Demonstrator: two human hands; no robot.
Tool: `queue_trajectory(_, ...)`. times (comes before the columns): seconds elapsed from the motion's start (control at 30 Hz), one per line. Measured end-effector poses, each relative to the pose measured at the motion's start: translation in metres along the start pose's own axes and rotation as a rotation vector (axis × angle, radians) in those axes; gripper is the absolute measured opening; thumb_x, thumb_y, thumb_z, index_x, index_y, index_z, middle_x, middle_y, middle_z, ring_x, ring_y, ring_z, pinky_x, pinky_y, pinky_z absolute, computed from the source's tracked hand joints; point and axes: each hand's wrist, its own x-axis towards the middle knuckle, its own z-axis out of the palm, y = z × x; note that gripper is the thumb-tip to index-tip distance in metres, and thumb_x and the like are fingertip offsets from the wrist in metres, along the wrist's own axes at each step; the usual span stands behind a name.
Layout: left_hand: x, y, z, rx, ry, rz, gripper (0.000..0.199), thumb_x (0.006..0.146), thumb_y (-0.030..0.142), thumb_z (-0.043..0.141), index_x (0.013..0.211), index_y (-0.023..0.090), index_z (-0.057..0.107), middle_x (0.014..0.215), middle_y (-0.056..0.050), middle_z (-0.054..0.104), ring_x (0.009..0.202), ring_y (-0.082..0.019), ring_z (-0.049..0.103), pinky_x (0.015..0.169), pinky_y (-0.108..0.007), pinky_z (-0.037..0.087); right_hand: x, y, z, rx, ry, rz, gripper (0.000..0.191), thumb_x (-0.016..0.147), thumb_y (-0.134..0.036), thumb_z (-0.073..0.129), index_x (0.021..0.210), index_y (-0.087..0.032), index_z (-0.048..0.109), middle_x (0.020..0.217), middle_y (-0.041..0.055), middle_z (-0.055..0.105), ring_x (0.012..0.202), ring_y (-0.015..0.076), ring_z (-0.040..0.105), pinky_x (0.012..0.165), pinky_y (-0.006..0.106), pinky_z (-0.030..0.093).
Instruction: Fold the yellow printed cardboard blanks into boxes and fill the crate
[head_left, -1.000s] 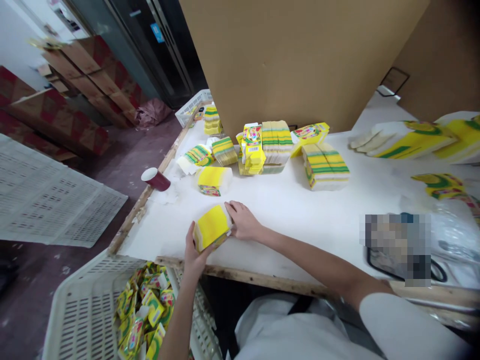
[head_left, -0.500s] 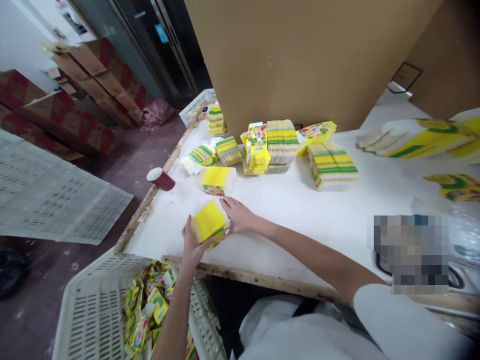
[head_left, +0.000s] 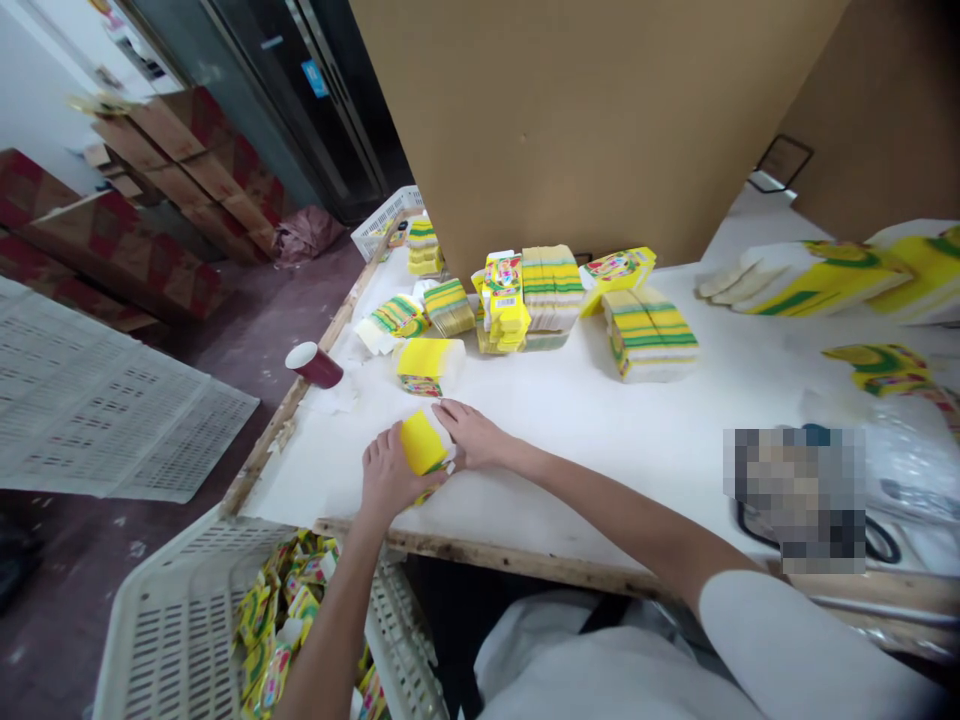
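Left hand (head_left: pixel 388 468): gripping the left end of the yellow bundle (head_left: pixel 424 442). Right hand (head_left: pixel 471 432): gripping the opposite end. Bundle: sitting between them, neither hand being nearer; long axis seemingly running hand to hand. Change: left hand now covering more of the top, half a second ago clasping the side. Beyond: second bundle (head_left: pixel 430 357) lying on the white tabletop (head_left: pixel 540 400).

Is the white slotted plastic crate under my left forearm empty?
Not empty: yellow-and-green printed packets lie heaped inside the crate. How full, can't tell.
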Motion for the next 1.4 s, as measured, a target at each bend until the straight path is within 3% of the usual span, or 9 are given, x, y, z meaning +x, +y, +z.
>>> queue_trajectory(0.13,-0.002,0.001,-0.003,0.031,-0.009,-0.003,0.1,0.055,0.066,0.062,0.132,0.011,0.028,0.113,-0.018,0.051,0.102,-0.034,0.05,0.085,-0.044,0.037,-0.017,0.003,-0.006,-0.013,-0.014,0.025,0.114,0.057,-0.041,0.076,0.141,-0.008,0.008,0.144,0.0249,0.018,0.134,0.0345,0.015,0.105,0.05,0.021)
queue_trajectory(0.33,-0.002,0.0,-0.002,0.049,-0.004,0.025,0.106,0.054,0.069,0.061,0.134,0.009,0.026,0.112,-0.019,0.051,0.103,-0.034,0.049,0.086,-0.045,0.036,-0.049,-0.008,-0.003,-0.114,-0.019,0.095,0.099,0.065,-0.024,0.07,0.142,-0.008,0.009,0.148,0.0188,0.016,0.137,0.0294,0.007,0.109,0.047,0.012)
queue_trajectory(0.43,-0.002,0.0,-0.002,0.062,-0.003,0.028,0.106,0.055,0.072,0.058,0.134,0.009,0.027,0.112,-0.019,0.051,0.103,-0.034,0.049,0.089,-0.046,0.034,-0.053,-0.019,0.004,-0.126,-0.073,0.071,0.095,0.067,-0.021,0.067,0.142,-0.008,0.011,0.15,0.0166,0.013,0.138,0.0268,0.006,0.11,0.046,0.009)
queue_trajectory(0.67,-0.002,0.0,-0.003,0.089,0.013,0.045,0.098,0.06,0.069,0.056,0.133,0.009,0.029,0.112,-0.018,0.051,0.101,-0.033,0.049,0.091,-0.045,0.033,-0.051,-0.029,0.008,-0.121,-0.061,0.098,0.095,0.065,-0.022,0.068,0.141,-0.003,0.013,0.149,0.0198,0.013,0.138,0.028,0.005,0.11,0.047,0.01)
queue_trajectory(0.87,-0.002,0.002,-0.003,0.082,0.011,0.027,0.095,0.062,0.067,0.055,0.133,0.009,0.029,0.113,-0.018,0.051,0.102,-0.033,0.049,0.091,-0.045,0.033,-0.059,-0.022,-0.002,-0.071,-0.039,0.085,0.087,0.069,-0.018,0.063,0.141,-0.008,0.015,0.147,0.0177,0.02,0.137,0.0274,0.01,0.109,0.046,0.013)
queue_trajectory(1.13,-0.003,0.002,-0.004,0.072,0.02,0.028,0.095,0.062,0.068,0.054,0.133,0.009,0.03,0.111,-0.019,0.051,0.101,-0.033,0.049,0.088,-0.045,0.035,-0.068,-0.014,-0.005,-0.085,0.109,0.057,0.051,0.076,-0.008,0.052,0.126,-0.015,0.045,0.129,0.015,0.044,0.126,0.0263,0.031,0.104,0.044,0.027)
queue_trajectory(1.4,-0.002,0.002,-0.005,0.061,0.003,0.007,0.093,0.062,0.065,0.056,0.134,0.011,0.029,0.112,-0.017,0.051,0.101,-0.033,0.05,0.087,-0.044,0.036,-0.056,-0.013,-0.003,-0.108,0.155,0.092,0.037,0.079,-0.008,0.048,0.115,-0.017,0.055,0.112,0.0139,0.049,0.106,0.0259,0.042,0.089,0.043,0.039)
